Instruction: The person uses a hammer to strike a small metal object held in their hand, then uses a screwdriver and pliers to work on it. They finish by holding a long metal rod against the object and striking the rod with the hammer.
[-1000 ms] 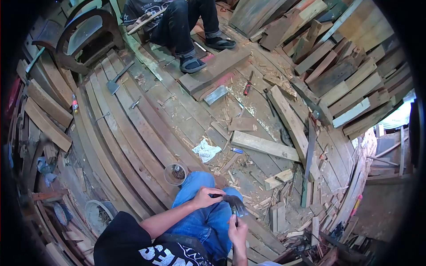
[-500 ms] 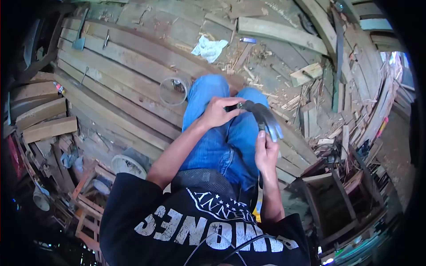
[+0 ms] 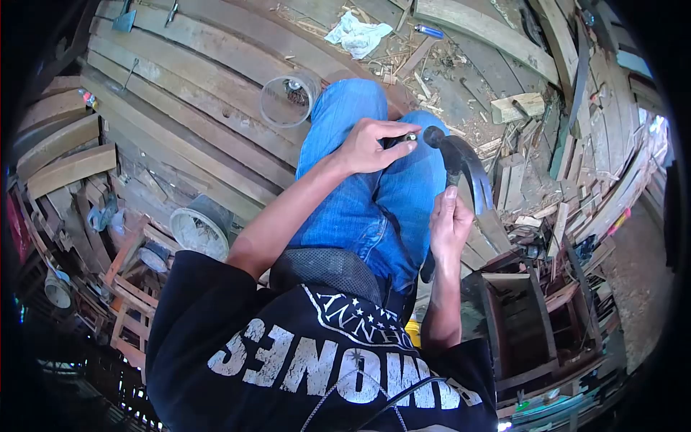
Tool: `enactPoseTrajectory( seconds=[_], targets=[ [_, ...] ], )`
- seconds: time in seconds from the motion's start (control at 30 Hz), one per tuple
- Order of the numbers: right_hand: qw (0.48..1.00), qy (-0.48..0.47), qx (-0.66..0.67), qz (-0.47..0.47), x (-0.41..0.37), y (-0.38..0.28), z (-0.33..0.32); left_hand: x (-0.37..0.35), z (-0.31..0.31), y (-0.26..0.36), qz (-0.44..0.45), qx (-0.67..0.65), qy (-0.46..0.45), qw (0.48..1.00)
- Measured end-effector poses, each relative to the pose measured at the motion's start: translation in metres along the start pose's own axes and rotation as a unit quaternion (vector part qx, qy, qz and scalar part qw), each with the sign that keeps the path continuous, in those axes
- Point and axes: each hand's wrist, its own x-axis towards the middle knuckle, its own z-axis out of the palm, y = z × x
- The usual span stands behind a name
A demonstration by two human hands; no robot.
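My right hand [image 3: 451,222] is closed around the handle of a claw hammer [image 3: 466,164] over my right knee. The hammer's round face points left, toward my left hand [image 3: 376,146]. A small gap separates the face from a short dark piece with a shiny, brass-coloured end [image 3: 410,137], pinched between my left thumb and fingers. What kind of piece it is I cannot make out; most of it is hidden by the hand. Both hands are above my jeans [image 3: 338,209]. Beside my left knee is a clear plastic tub [image 3: 290,99] with small dark bits inside.
Wooden planks [image 3: 180,108] lie to the left, with a flat-bladed tool [image 3: 124,20] on them. A white cloth [image 3: 358,34] and a blue object [image 3: 430,31] lie ahead among wood scraps. A bucket [image 3: 199,225] stands at my left, a wooden crate [image 3: 522,324] at my right.
The hammer has moved right, away from the piece in my left hand, leaving a gap where they met or overlapped. The view has shifted, so the surroundings sit higher in the picture.
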Motion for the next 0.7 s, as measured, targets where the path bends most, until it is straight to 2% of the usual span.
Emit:
enactPoseTrajectory(
  seconds=[0.1, 0.23, 0.37, 0.43, 0.5, 0.57, 0.6, 0.7],
  targets=[
    [0.999, -0.008, -0.002, -0.032, 0.000, -0.004, 0.001, 0.002, -0.001, -0.001, 0.008, 0.000, -0.002, 1.000],
    [0.997, -0.028, -0.074, -0.010, -0.001, 0.005, 0.001, 0.000, 0.001, -0.005, 0.027, 0.010, 0.008, 1.000],
    [0.998, -0.007, -0.069, -0.010, -0.003, 0.014, 0.004, -0.001, 0.002, -0.007, 0.029, 0.010, 0.011, 0.999],
    [0.997, -0.007, -0.011, -0.071, -0.004, 0.012, 0.006, 0.001, 0.002, -0.005, 0.030, 0.002, 0.013, 0.999],
    [0.999, 0.002, -0.009, -0.054, -0.007, 0.014, 0.004, 0.000, 0.002, -0.005, 0.020, 0.000, 0.013, 1.000],
    [0.995, 0.008, -0.058, -0.086, -0.003, 0.022, 0.001, 0.000, 0.002, -0.005, 0.024, 0.005, 0.016, 1.000],
    [0.991, 0.011, -0.119, -0.057, -0.003, 0.005, 0.006, 0.000, 0.003, -0.006, 0.026, 0.004, 0.017, 1.000],
    [0.989, 0.029, -0.121, -0.084, -0.001, 0.007, 0.003, 0.002, 0.002, -0.007, 0.031, -0.007, 0.025, 0.999]
  ],
)
